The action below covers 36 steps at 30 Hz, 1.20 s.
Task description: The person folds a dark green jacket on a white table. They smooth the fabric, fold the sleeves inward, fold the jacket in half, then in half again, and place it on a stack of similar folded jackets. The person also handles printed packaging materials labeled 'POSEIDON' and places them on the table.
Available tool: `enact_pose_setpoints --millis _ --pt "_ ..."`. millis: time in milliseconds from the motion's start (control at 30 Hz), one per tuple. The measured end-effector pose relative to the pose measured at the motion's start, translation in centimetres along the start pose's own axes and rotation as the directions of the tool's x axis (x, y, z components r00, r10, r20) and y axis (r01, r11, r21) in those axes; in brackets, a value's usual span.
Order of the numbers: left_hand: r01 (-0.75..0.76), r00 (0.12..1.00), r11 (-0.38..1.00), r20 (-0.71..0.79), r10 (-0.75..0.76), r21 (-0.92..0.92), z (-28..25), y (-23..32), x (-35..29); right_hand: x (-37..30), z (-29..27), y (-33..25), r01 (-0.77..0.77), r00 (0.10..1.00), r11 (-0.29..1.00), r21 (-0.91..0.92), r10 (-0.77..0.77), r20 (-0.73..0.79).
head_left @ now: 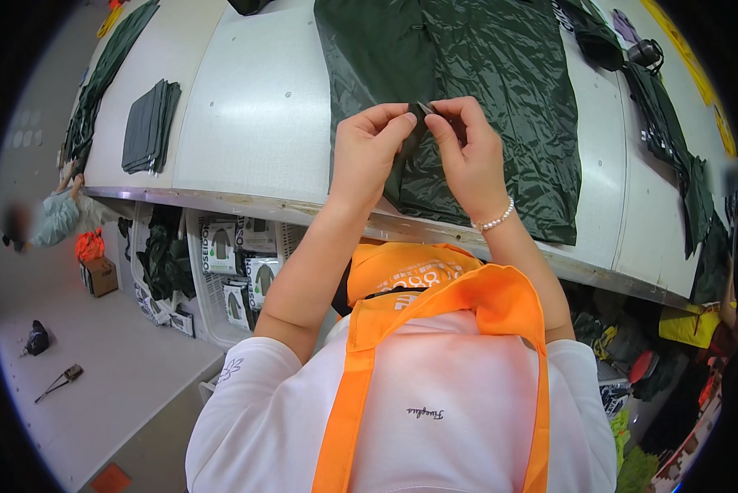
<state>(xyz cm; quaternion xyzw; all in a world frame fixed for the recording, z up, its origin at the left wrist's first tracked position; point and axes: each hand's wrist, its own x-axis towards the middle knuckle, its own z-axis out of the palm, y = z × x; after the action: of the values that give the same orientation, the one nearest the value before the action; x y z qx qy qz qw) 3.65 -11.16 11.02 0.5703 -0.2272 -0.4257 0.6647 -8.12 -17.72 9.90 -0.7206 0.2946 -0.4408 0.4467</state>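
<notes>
A dark green, shiny waterproof garment (pixel 521 90) is spread over the white table in front of me, reaching its near edge. My left hand (pixel 362 152) is closed, pinching a folded edge of the garment between thumb and fingers. Close beside it, my right hand (pixel 477 160) is closed around a small pointed metal tool (pixel 424 108) that looks like thread snips. The tool's tip lies right by the pinched fabric; its rest is hidden in my fingers. A beaded bracelet (pixel 494 217) circles my right wrist.
Folded dark green pieces (pixel 149 127) lie stacked left on the white table (pixel 258 99). More dark garments (pixel 661 123) hang over its right side. Underneath stands a white crate (pixel 213 316) of packaged garments. A person (pixel 57 218) reaches to the table's far left end.
</notes>
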Motion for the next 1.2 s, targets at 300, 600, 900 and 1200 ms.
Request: enact_pose_setpoints --millis 300,600,900,1200 --pt "-0.073 0.994 0.977 -0.067 0.088 0.199 -2.0 0.6 0.6 0.0 -2.9 1.3 -0.158 0.987 0.983 -0.095 0.158 -0.011" --pt "-0.047 0.994 0.953 -0.084 0.075 0.299 -8.1 -1.6 2.5 -11.7 -25.8 11.6 -0.386 0.84 0.441 -0.81 0.531 -0.111" --pt "-0.628 0.778 0.21 0.615 0.128 0.75 0.0 -10.4 4.5 -17.8 -24.4 15.1 -0.624 0.781 0.674 -0.396 0.547 -0.3" --pt "-0.455 0.875 -0.165 0.473 0.097 0.875 -1.3 -17.0 7.3 -20.0 -23.6 12.7 -0.668 0.685 0.619 -0.413 0.729 -0.015"
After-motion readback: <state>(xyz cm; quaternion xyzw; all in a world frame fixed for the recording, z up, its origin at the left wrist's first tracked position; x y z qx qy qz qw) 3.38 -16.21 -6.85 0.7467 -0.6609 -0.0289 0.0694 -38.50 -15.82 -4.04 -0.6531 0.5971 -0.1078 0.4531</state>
